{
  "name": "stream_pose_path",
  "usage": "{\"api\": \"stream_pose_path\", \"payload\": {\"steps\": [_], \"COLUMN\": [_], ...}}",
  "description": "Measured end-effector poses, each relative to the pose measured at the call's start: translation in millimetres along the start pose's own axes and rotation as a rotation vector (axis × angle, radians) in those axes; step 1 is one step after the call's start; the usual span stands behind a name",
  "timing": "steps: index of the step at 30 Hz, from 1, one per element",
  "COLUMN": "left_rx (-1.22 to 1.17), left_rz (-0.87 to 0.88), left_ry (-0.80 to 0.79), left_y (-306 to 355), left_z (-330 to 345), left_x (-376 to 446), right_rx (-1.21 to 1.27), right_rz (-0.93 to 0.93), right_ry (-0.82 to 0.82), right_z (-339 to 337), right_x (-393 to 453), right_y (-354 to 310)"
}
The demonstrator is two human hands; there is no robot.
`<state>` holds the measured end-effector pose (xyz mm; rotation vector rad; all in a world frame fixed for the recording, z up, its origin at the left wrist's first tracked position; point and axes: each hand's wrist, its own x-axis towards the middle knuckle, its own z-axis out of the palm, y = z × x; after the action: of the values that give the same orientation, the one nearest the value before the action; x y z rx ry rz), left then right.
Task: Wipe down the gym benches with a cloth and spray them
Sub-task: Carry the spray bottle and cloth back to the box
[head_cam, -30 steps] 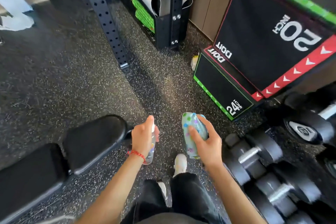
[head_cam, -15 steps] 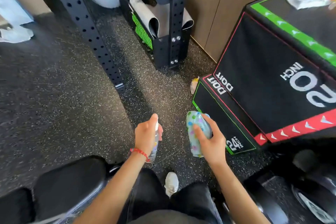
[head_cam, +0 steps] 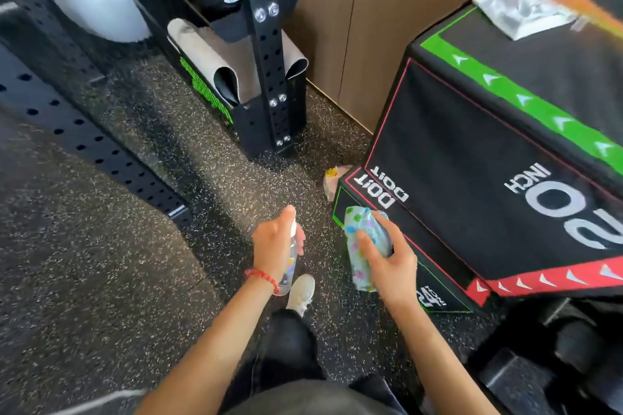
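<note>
My left hand (head_cam: 274, 246) grips a small clear spray bottle (head_cam: 289, 271), held upright over the speckled rubber floor, with the forefinger on top of the nozzle. My right hand (head_cam: 387, 263) holds a folded pale cloth with coloured dots (head_cam: 360, 246) in front of the low edge of the black plyo box (head_cam: 472, 178). The two hands are level and about a hand's width apart. No bench shows in the frame.
The plyo box marked 20 and 24 inch fills the right, with a white rag (head_cam: 519, 10) on top. A black perforated rack (head_cam: 266, 61) with rolled mats and a medicine ball stands ahead. A rack beam (head_cam: 84, 141) crosses the left. Dumbbells (head_cam: 556, 364) lie lower right.
The view has swung up and right: the black bench at lower left has left the frame and the plyo box has come closer. Both hands keep their grips.
</note>
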<state>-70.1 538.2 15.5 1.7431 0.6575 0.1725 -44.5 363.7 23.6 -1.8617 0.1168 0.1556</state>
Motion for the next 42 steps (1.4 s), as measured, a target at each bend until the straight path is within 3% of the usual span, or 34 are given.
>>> {"api": "stream_pose_path", "payload": {"steps": [8, 15, 22, 34, 42], "left_rx": [0.115, 0.129, -0.06, -0.321, -0.343], "left_rz": [0.061, 0.142, 0.149, 0.267, 0.332], "left_ry": [-0.167, -0.299, -0.4, -0.476, -0.514], "left_y": [52, 100, 159, 268, 302], "left_z": [34, 97, 177, 265, 318], "left_x": [127, 185, 215, 237, 274], "right_rx": [0.037, 0.104, 0.126, 0.125, 0.013], "right_rz": [0.065, 0.129, 0.124, 0.02, 0.103], "right_ry": [0.174, 0.391, 0.572, 0.594, 0.716], "right_z": [20, -11, -69, -148, -168], "right_x": [100, 158, 208, 291, 345], "right_y": [-33, -45, -56, -93, -97]}}
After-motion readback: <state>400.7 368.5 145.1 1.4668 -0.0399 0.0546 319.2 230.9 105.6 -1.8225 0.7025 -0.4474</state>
